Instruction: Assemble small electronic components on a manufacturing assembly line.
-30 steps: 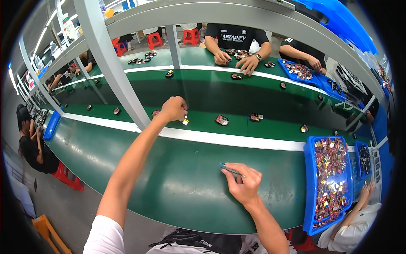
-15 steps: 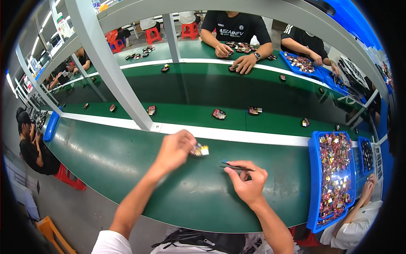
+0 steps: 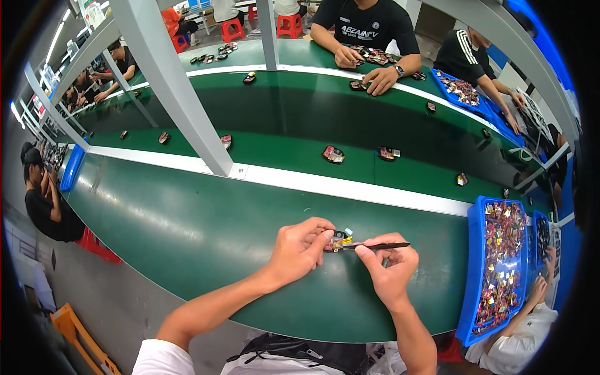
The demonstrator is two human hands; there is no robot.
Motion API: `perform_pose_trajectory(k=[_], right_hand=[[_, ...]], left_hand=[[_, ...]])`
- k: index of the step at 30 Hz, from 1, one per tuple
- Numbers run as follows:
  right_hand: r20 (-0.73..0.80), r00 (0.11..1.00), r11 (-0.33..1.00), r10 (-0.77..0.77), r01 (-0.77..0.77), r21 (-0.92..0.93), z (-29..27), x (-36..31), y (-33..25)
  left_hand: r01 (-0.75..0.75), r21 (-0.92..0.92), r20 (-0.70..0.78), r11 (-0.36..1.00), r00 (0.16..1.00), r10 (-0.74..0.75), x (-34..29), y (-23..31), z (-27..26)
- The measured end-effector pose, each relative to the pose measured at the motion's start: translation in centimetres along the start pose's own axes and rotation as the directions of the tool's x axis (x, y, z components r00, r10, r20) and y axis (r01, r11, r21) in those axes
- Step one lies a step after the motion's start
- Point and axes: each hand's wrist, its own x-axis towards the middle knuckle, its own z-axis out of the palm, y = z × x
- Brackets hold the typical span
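Note:
My left hand (image 3: 299, 251) grips a small electronic assembly (image 3: 339, 240) in a black casing, with red and yellow parts, just above the green bench (image 3: 206, 237). Thumb and fingers pinch its left side and partly cover it. In my right hand (image 3: 392, 269) are dark tweezers (image 3: 395, 245), closed between thumb and fingers. Their tips reach left to the near edge of the assembly; whether they grip a part of it is too small to tell. A small light-blue piece shows at the assembly's upper right edge.
A blue tray (image 3: 473, 275) heaped with small red and yellow parts stands to my right. Beyond a white rail (image 3: 300, 189), several similar assemblies lie on a green conveyor (image 3: 287, 140). A grey post (image 3: 181, 94) rises at the rail. Co-workers sit across and at both sides.
My left hand has moved right with the assembly, turning it toward my right hand. The tweezers have shifted right and now meet the assembly. The whole view has tilted slightly.

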Motion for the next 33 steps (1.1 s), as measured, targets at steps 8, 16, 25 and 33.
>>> perform_pose_trajectory(k=[8, 16, 25, 33], right_hand=[[0.008, 0.998, 0.989, -0.064, 0.064, -0.131, 1.1, 0.2, 0.8], [-0.022, 1.0, 0.991, -0.002, -0.001, -0.132, 0.8, 0.2, 0.6], [-0.005, 0.999, 0.993, 0.05, -0.05, -0.108, 0.9, 0.2, 0.2], [0.049, 0.923, 0.903, 0.381, -0.382, 0.197, 0.9, 0.7, -0.6]], left_hand=[[-0.051, 0.038, -0.035, 0.998, 0.998, 0.052, 0.3, -0.5, -0.3], [-0.052, -0.052, -0.072, 0.997, 0.996, 0.048, 0.2, -0.5, 0.2], [-0.043, -0.057, -0.033, 0.997, 0.999, 0.041, 0.0, -0.3, 0.0], [-0.097, -0.111, -0.001, 0.989, 0.995, 0.098, -0.1, -0.6, -0.3]])
